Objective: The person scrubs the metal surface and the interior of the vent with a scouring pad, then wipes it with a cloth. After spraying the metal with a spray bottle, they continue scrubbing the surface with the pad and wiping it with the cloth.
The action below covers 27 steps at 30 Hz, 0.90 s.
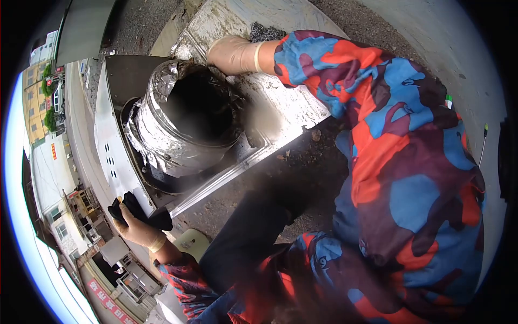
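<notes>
A stainless metal hood housing point(116, 156) lies on the ground. A foil-wrapped round duct point(162, 135) with a dark, greasy opening sticks out of it. My left hand point(137, 229), in a thin glove, is closed on a black cloth point(135, 208) and presses it against the housing's lower corner. My right hand point(229, 54), also gloved, rests palm-down on the grimy flat panel point(280, 108) just beyond the duct, with nothing held in it. Both sleeves are red, blue and purple camouflage.
Rough dark asphalt point(302, 162) with bits of debris surrounds the housing. My black-trousered leg point(248, 232) is bent close to its edge. A pale rounded object point(191, 240) sits by my left wrist. Street buildings and shop signs point(59, 178) curve along the left.
</notes>
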{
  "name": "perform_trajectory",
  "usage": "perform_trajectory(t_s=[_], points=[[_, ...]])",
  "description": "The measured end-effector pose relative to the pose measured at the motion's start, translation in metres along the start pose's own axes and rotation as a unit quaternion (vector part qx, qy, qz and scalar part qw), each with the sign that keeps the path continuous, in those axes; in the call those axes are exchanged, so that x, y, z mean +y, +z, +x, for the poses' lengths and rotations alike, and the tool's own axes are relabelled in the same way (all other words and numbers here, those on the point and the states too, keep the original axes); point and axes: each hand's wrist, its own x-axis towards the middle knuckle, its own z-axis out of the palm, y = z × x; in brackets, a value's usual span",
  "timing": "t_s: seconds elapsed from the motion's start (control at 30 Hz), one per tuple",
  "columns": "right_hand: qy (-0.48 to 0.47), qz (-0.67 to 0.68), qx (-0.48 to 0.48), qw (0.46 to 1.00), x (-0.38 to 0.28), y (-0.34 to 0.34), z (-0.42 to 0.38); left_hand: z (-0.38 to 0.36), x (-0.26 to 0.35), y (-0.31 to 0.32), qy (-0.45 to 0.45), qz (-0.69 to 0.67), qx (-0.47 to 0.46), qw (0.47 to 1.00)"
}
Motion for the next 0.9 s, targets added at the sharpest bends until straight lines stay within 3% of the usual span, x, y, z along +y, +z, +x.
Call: perform_trajectory(t_s=[0.1, 0.2, 0.27, 0.4, 0.57, 0.67, 0.73, 0.8, 0.83, 0.9], points=[[0.051, -0.025, -0.076, 0.995, -0.012, -0.009, -0.008, -0.001, 0.002, 0.003, -0.003, -0.005, 0.002, 1.0], [0.003, -0.004, -0.148, 0.989, -0.029, -0.019, -0.04, -0.001, 0.002, 0.001, -0.007, -0.021, -0.002, 1.0], [-0.055, -0.006, -0.143, 0.988, -0.034, -0.013, -0.064, -0.001, 0.004, 0.001, -0.004, 0.035, 0.005, 0.999], [-0.131, -0.036, -0.032, 0.99, -0.039, -0.018, -0.088, 0.0, 0.001, 0.001, 0.003, 0.002, -0.01, 1.0], [-0.02, -0.108, -0.075, 0.991, -0.029, -0.008, -0.035, 0.0, 0.001, 0.002, 0.001, 0.002, 0.008, 1.0], [0.055, -0.062, -0.005, 0.997, -0.023, 0.007, -0.016, 0.002, 0.0, 0.0, 0.006, 0.018, 0.008, 1.0], [0.027, -0.055, -0.027, 0.998, -0.024, 0.007, -0.022, 0.0, 0.004, 0.001, 0.011, 0.031, 0.006, 0.999], [-0.033, -0.077, -0.145, 0.986, -0.037, -0.013, -0.048, -0.001, 0.005, 0.003, 0.006, 0.039, 0.014, 0.999], [-0.011, 0.024, -0.073, 0.997, -0.037, 0.003, -0.062, 0.001, 0.004, 0.001, 0.005, 0.039, 0.014, 0.999], [-0.107, -0.017, -0.122, 0.987, -0.062, -0.033, -0.102, 0.004, -0.002, -0.001, 0.018, 0.029, 0.007, 0.999]])
